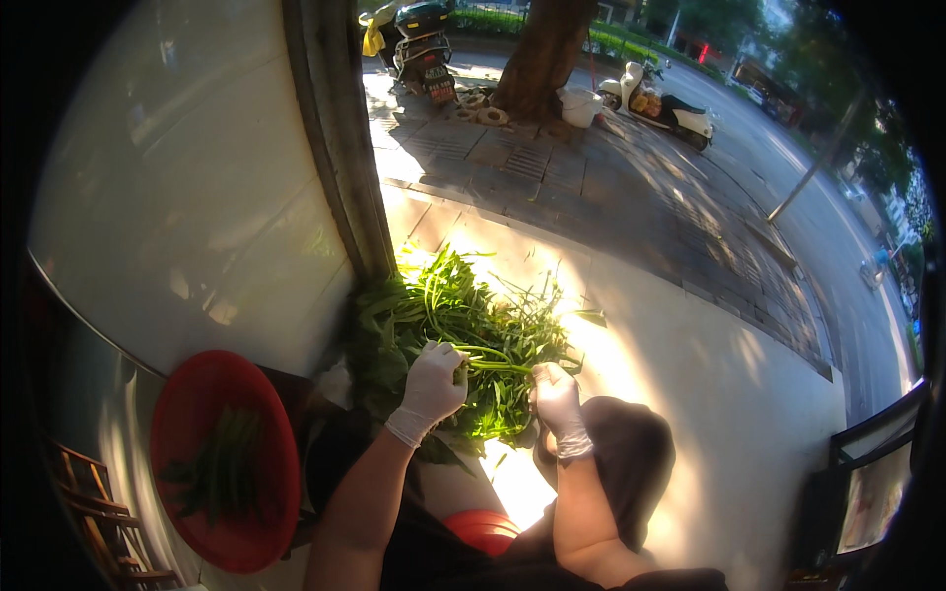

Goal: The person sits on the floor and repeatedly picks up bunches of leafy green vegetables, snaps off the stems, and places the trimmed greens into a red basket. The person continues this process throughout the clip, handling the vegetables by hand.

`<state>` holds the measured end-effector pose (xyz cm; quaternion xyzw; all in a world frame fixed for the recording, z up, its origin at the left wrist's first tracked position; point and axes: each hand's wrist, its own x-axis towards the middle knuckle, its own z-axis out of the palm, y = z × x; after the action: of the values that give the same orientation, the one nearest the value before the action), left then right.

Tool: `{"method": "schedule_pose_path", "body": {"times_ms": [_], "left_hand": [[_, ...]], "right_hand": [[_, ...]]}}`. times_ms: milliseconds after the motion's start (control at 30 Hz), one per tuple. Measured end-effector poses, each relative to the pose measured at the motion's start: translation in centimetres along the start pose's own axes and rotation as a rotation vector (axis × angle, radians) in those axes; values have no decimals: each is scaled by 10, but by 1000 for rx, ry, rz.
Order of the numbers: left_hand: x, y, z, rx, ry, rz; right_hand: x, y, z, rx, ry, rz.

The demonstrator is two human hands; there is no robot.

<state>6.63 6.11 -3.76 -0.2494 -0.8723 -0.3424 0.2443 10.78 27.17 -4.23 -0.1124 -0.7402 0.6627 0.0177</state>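
Note:
Both of my hands wear thin white gloves. Several green stems [491, 363] of a leafy vegetable stretch between them, gripped at the left end by my left hand [431, 384] and at the right end by my right hand [559, 401]. Below and beyond the hands, a large heap of long-stemmed leafy greens [443, 303] lies on the floor in bright sun. To my left is a red plastic basin [284, 421]. A smaller bunch of green stems [225, 458] rests inside it, in shade. The fingertips are partly hidden by the stems.
A tiled wall [214, 185] with a dark door frame [336, 148] rises on the left. Part of a red object [484, 530] shows between my legs. Wooden slatted furniture [103, 510] stands lower left. Outside are a tree trunk [543, 59], a white bucket [581, 108] and parked scooters [658, 107].

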Motion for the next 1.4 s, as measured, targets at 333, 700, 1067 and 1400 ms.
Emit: {"method": "schedule_pose_path", "body": {"times_ms": [333,700,1067,1400], "left_hand": [[10,-13,-11,-589,295,-461],[-13,16,30,-157,-122,10],[8,-2,3,-483,242,-624],[-20,38,24,-457,-121,-163]], "right_hand": [[-2,-2,5,-385,225,-267],[16,36,-1,-547,70,-730],[7,26,2,25,19,89],[-18,6,32,48,-57,-1]]}}
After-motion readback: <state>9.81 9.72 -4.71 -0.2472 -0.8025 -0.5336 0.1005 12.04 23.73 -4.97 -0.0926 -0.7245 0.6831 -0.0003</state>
